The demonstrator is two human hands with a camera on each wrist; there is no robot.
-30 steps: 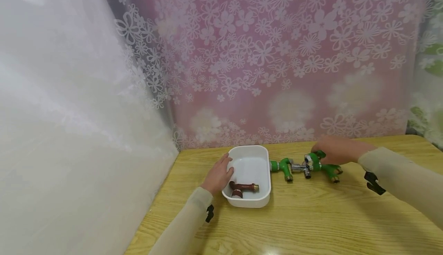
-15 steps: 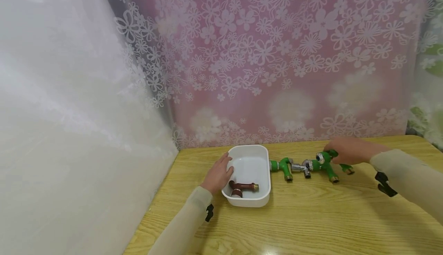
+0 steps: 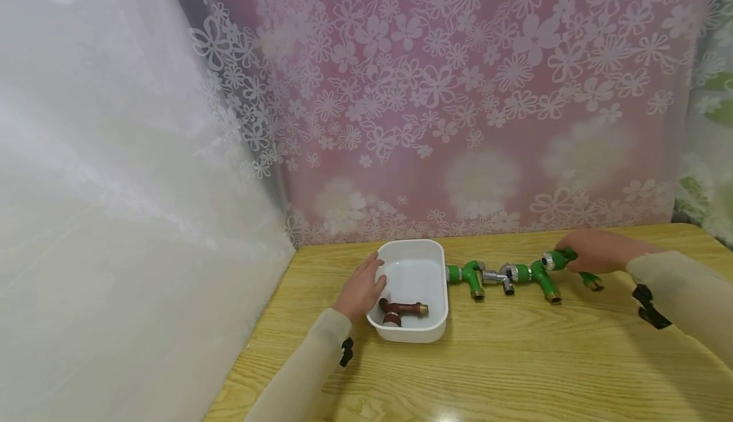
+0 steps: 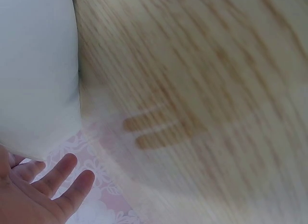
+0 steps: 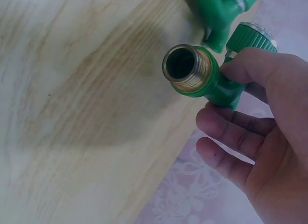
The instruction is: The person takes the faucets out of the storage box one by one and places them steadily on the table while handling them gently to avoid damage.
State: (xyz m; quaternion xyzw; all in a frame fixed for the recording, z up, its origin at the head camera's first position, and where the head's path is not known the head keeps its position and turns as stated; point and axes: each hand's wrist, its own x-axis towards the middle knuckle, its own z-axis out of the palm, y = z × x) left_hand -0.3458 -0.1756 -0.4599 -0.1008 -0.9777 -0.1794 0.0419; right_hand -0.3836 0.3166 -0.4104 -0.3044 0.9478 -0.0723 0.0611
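My left hand (image 3: 359,287) holds the left wall of a white plastic basin (image 3: 440,330), thumb over the rim inside and fingers along the outside. In the left wrist view those fingers (image 4: 60,173) are spread near the outer wall. A dark red tap (image 3: 408,309) with a brass threaded end lies inside the basin. My right hand (image 3: 595,251) pinches a green plastic tap (image 5: 221,89) between thumb and fingers, its brass threaded mouth facing the right wrist camera. Left of it another green tap (image 3: 539,274) lies on the table; whether they touch I cannot tell.
A chrome valve (image 3: 498,277) and a further green tap (image 3: 472,275) lie in a row between the basin and the right hand's taps. The wooden table (image 3: 504,371) ends at a pink flowered curtain (image 3: 458,123). White sheeting (image 3: 132,218) hangs at left.
My right hand has moved right with its green tap, away from the chrome valve, and the neighbouring green tap now shows more fully. The left hand and basin have stayed put.
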